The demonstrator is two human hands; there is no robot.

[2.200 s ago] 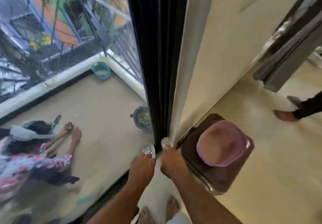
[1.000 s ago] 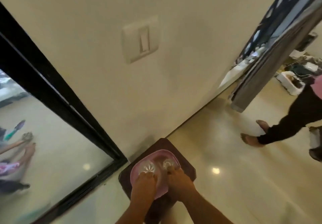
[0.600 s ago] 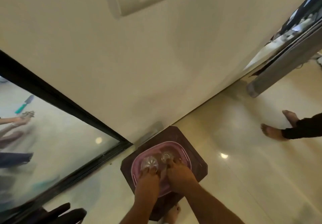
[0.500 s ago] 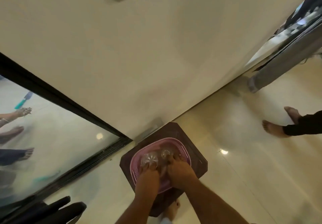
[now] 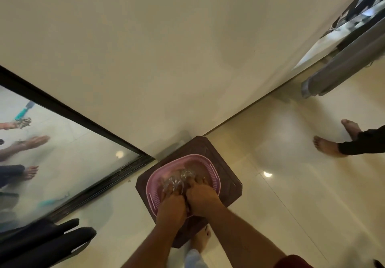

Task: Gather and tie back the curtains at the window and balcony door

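L hand (image 5: 171, 206): in basket (image 5: 214, 176), fingers on clear holder (image 5: 174, 182), grip unclear.
R hand (image 5: 201, 198): same, holder (image 5: 187, 173).
Basket: on stool (image 5: 227, 176).

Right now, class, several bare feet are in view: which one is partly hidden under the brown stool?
The foot at the stool's near edge, just below the two hands. The other feet stand away from the stool, on open floor to the right or behind the glass on the left.
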